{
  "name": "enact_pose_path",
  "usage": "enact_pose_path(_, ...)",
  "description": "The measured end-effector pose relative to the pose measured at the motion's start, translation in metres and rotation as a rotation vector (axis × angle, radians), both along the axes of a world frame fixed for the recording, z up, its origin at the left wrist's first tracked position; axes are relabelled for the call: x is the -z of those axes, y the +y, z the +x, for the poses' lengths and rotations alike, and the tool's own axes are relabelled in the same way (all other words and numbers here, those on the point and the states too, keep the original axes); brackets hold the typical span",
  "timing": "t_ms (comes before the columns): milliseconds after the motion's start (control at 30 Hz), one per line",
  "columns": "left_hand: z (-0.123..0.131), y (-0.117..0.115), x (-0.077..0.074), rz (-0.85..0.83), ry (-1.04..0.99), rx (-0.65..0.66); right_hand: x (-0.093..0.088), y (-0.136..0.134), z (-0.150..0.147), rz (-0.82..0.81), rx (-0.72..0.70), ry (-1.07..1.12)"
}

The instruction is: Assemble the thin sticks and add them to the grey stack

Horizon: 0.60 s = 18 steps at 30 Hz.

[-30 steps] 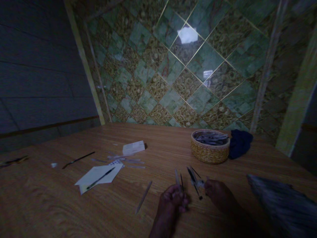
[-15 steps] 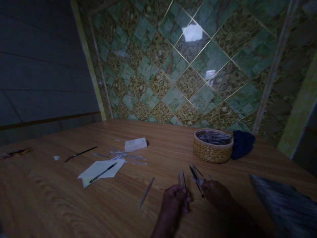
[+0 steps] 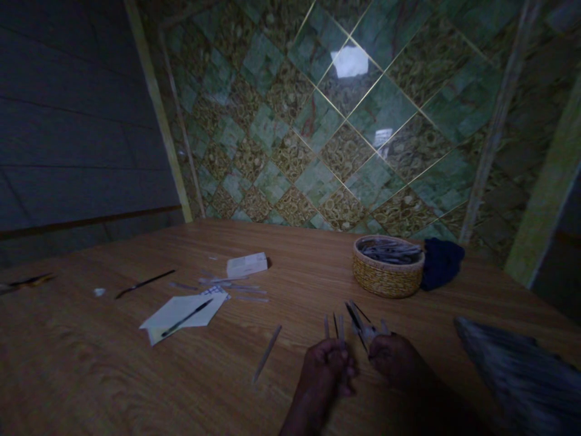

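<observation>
My left hand [image 3: 327, 366] is closed around a few thin pen parts [image 3: 336, 326] that stick up from the fist. My right hand [image 3: 394, 358] is closed on a small bunch of dark pens [image 3: 359, 321], tips pointing up and left. The two hands sit close together above the wooden table [image 3: 136, 375], near its front. A single pale pen barrel [image 3: 267, 354] lies on the table just left of my left hand. The scene is dim and details of the parts are hard to make out.
A woven basket [image 3: 387, 280] full of pens stands at the back right, a dark blue cloth [image 3: 441, 261] beside it. A white box [image 3: 247, 264], loose clear tubes [image 3: 236, 286], paper with a pen [image 3: 181, 312] and a black pen [image 3: 144, 283] lie left. Tiled wall behind.
My hands have drawn closer together, the pen parts nearly meeting. The camera view shifted slightly; nothing on the table moved.
</observation>
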<state>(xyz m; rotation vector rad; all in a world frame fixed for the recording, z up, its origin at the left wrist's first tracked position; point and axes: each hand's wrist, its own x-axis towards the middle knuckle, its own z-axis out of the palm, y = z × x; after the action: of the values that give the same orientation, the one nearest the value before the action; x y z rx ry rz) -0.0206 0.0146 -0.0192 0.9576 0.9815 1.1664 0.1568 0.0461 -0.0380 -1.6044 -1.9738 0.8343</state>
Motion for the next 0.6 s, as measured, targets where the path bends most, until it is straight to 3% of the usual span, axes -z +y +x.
enact_pose_path(233, 0.004, -0.004, -0.002, 0.008, 0.024, 0.106, 0.008, -0.025, 0.001, -0.128, 0.069, 0.681)
enact_pose_path(400, 0.005, -0.005, -0.001, -0.001, 0.033, 0.166, 0.009, -0.027, 0.001, -0.148, 0.036, 0.819)
enact_pose_path(600, 0.006, -0.006, -0.004, -0.004, -0.016, 0.158, 0.014, -0.025, 0.003, -0.211, -0.035, 0.833)
